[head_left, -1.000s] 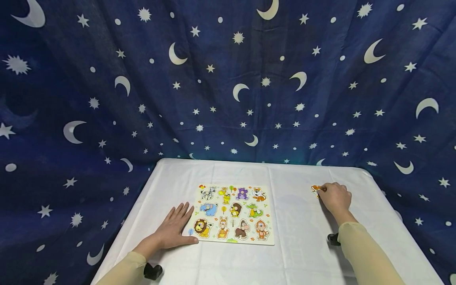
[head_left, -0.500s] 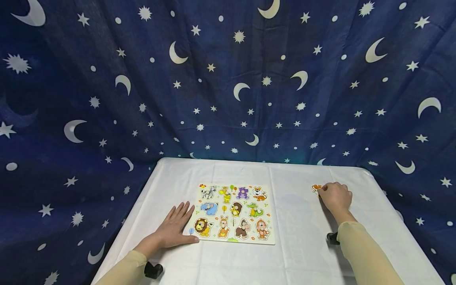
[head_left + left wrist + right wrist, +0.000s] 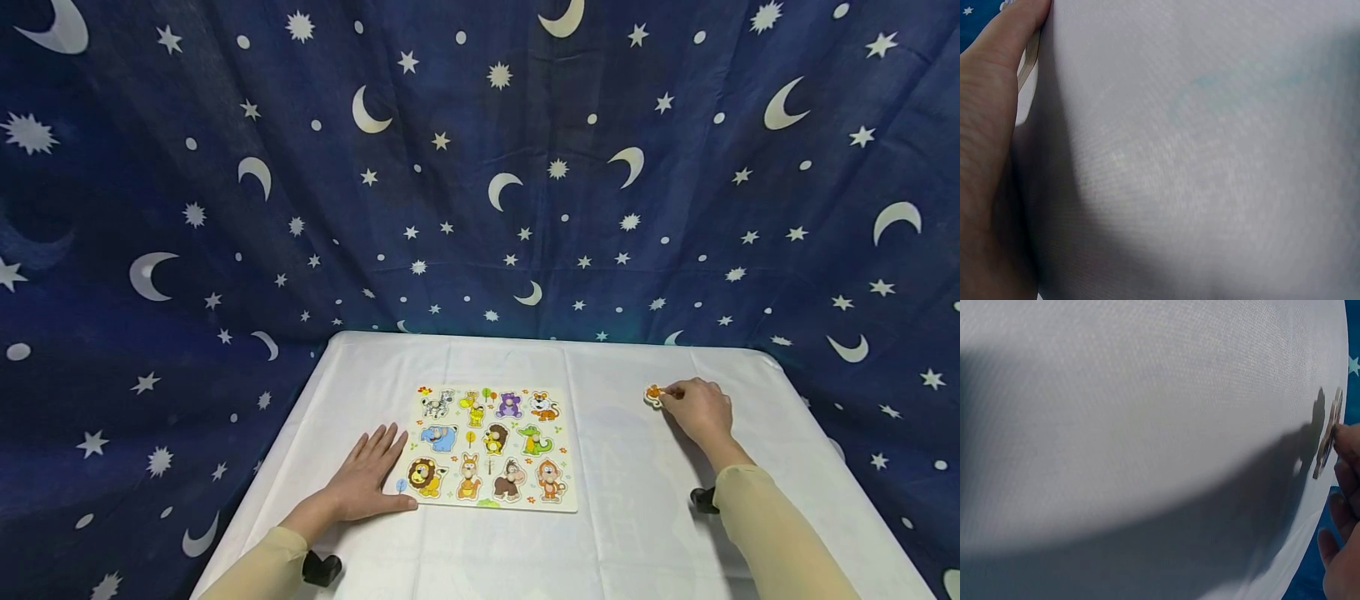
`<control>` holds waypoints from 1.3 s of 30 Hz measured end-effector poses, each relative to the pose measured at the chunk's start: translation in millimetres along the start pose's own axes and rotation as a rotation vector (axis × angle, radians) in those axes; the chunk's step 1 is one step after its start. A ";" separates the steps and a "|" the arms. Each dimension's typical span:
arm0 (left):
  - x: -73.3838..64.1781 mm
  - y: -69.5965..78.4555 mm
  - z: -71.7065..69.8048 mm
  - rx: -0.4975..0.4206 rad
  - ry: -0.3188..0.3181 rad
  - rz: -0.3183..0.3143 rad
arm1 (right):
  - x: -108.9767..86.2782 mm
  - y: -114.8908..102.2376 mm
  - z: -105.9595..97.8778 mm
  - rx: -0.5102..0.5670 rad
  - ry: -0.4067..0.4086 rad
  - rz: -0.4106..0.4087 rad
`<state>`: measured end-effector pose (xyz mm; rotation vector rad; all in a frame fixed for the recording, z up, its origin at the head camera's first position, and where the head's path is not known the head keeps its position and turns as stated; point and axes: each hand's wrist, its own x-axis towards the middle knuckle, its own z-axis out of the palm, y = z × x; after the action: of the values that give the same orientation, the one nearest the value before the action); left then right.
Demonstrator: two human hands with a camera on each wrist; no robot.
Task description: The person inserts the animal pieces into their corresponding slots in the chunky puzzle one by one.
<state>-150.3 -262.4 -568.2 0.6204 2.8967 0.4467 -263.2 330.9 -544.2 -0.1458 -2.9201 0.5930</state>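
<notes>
My left hand [image 3: 363, 482] lies flat with fingers spread, its fingertips and thumb resting at the left edge of a wooden animal puzzle board [image 3: 450, 457]. The board carries several cartoon animals, among them a lion [image 3: 426, 479], a blue elephant [image 3: 439, 438] and a green crocodile [image 3: 536, 441]. Off to the right, my right hand [image 3: 702, 415] pinches a small orange and white puzzle piece [image 3: 653, 396] between thumb and fingers. In the right wrist view the puzzle piece [image 3: 1329, 437] is edge-on, apart from its shadow on the cloth. Fingers cover part of it, so its animal is unclear.
A white cloth [image 3: 487, 554] covers the table. Behind the table's far edge hangs a dark blue curtain [image 3: 450, 208] with moons and stars. Small black wrist cameras, left [image 3: 322, 570] and right [image 3: 702, 500], sit below the hands.
The right hand has moved slightly left and away from me, and the puzzle piece has come off the cloth with it. The left hand and the board stay put.
</notes>
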 end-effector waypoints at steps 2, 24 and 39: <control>-0.7 -0.4 1.1 -0.021 0.030 0.018 | 0.0 0.6 0.6 0.014 -0.013 -0.015; -0.4 -1.4 4.2 -0.007 0.037 0.015 | -0.1 -42.1 16.0 0.134 -0.070 -0.346; -0.4 0.6 0.4 -0.005 0.008 -0.003 | 0.3 -97.5 32.4 0.182 -0.131 -0.447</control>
<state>-149.6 -262.0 -568.4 0.6145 2.9030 0.4564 -275.3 229.2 -535.2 0.5702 -2.8534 0.8038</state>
